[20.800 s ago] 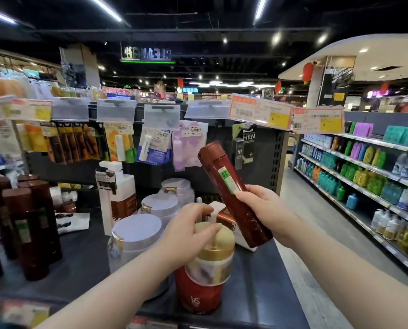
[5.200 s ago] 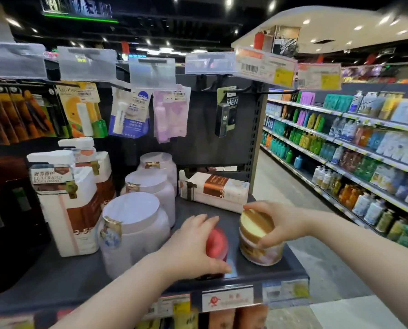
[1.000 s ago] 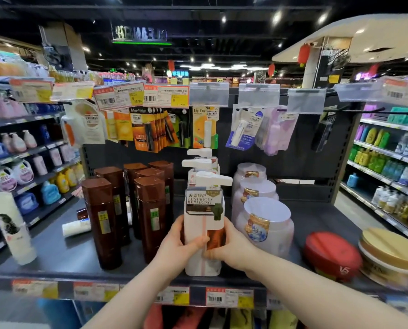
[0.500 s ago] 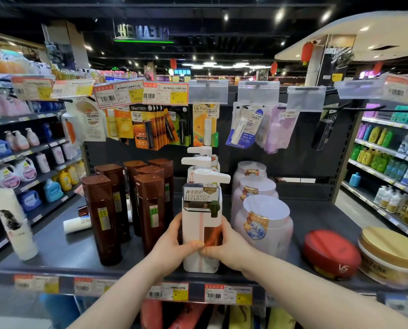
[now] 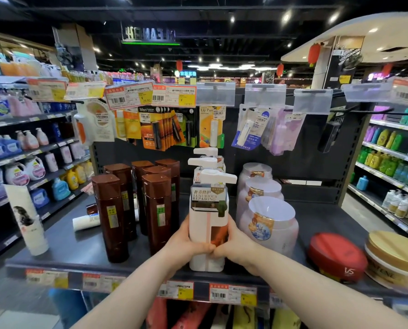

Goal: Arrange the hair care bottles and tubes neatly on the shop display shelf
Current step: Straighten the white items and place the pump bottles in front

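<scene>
Left grip [image 5: 186, 243] and right grip [image 5: 236, 245] curl round the low part of the white pump bottle [image 5: 209, 224], thumbs meeting in front. It stands upright near the front edge of the shelf [image 5: 79, 248], between the brown bottles [image 5: 156, 214] and the white jars [image 5: 269, 224], with two more pump bottles [image 5: 204, 161] behind it. It is tall and close to the edge. A hard pull could tip it off, or a push sideways could knock a brown bottle over.
</scene>
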A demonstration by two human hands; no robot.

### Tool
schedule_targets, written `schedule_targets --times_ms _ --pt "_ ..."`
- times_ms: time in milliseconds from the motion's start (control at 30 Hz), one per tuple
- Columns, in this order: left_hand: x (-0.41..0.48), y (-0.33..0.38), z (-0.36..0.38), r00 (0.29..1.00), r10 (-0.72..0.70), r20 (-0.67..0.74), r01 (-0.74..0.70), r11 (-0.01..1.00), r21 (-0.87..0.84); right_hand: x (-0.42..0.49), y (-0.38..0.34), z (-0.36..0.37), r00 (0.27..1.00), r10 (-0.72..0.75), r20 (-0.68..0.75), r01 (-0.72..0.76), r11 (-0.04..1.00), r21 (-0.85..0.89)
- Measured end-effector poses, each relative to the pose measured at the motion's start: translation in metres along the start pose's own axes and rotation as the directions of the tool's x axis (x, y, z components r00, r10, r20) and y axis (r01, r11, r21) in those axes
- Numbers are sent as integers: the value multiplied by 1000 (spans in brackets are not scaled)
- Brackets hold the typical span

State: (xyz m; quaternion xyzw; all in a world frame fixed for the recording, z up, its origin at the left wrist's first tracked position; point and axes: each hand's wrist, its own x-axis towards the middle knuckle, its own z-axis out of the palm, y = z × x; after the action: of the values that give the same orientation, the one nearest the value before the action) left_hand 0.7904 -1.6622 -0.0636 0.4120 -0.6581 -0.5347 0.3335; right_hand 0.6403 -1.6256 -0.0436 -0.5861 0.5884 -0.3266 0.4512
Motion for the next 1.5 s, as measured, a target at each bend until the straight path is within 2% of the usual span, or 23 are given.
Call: schedule_targets --times_ms 333,433,567,600,667,700,733,767,800,867,900,1000,1167,1367,1500 --pt "-3 3 1 1000 2 -25 -1 999 40 -10 -5 4 994 43 -102 -54 994 -98" --pt "-6 1 2 995 1 -96 8 996 94 -28 -15 -1 992 -6 -124 -13 988 -153" --pt "-10 0 5 993 39 -111 -26 993 115 -54 -33 -31 984 -87 -155 50 973 -227" --pt "-11 0 6 991 45 -124 -31 993 111 -59 -37 -41 964 -157 -215 101 962 -252" --pt "-12 0 9 987 54 -149 -39 995 97 -63 -41 -61 866 -321 -383 145 895 -422" --pt "-12 -1 11 985 54 -161 -39 995 96 -63 -42 -71 815 -398 -421 115 824 -555" --pt "-12 -2 13 983 51 -178 -34 994 99 -62 -41 -79 802 -433 -412 57 741 -669" --pt "-12 -2 14 979 53 -195 -33 994 106 -59 -38 -85 833 -400 -381 -15 673 -739" --pt "-12 -2 14 977 55 -207 -32 993 113 -56 -34 -89 886 -306 -348 -73 650 -756" --pt "-11 -3 13 975 55 -216 -28 992 125 -53 -23 -90 954 -125 -274 -120 676 -727" --pt "-11 -4 13 975 54 -216 -26 991 128 -52 -18 -89 962 -107 -252 -115 676 -728" --pt "-13 -4 13 972 59 -226 -28 990 135 -55 -14 -89 957 -162 -243 -83 646 -759" --pt "-14 -2 13 970 67 -236 -39 992 120 -59 -20 -95 973 -125 -194 -69 644 -762" --pt "-13 -2 14 972 63 -228 -36 992 120 -54 -14 -99 967 -143 -209 -71 640 -765" --pt "-12 -1 21 973 65 -221 -35 990 138 -49 -19 -108 981 -120 -150 -38 642 -766"
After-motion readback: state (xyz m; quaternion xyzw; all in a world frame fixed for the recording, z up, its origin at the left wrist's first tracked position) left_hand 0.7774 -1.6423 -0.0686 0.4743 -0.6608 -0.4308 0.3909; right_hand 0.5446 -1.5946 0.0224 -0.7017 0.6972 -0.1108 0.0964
